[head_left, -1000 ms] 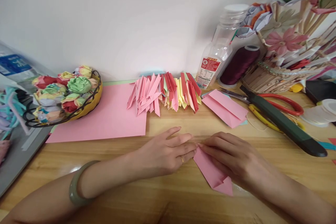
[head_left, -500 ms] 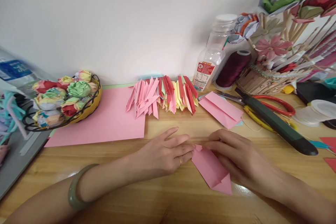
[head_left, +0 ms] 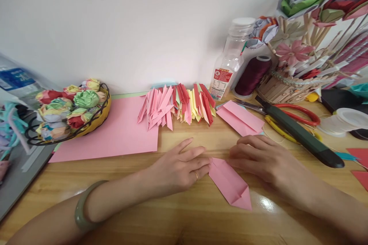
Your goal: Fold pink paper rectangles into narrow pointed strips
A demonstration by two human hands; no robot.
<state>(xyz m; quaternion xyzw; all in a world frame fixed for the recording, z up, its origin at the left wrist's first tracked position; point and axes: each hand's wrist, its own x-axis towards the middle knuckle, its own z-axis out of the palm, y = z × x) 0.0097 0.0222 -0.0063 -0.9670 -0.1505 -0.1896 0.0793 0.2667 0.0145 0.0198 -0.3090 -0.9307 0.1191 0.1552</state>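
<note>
A folded pink sheet of paper (head_left: 228,180) lies on the wooden table in front of me, its lower right corner turned in to a point. My left hand (head_left: 184,168) has its lower fingertips on the upper left edge of this paper, holding it there, while its outer fingers are spread and raised. Its thumb is hidden. Just right of the paper's top, my right hand (head_left: 258,160) hovers with loosely bent fingers and nothing visible in them. Behind it lies another folded pink paper (head_left: 240,118).
Folded paper strips (head_left: 178,105) stand in a row by the wall. A large pink sheet (head_left: 129,130) lies left, beside a basket (head_left: 105,111) of paper flowers. On the right are a bottle (head_left: 222,78), a thread spool (head_left: 253,74), scissors (head_left: 304,113) and a dark cutter (head_left: 304,138).
My right hand has moved off the paper, to the right and slightly up, uncovering its right edge. The left hand stays at the paper's upper left edge.
</note>
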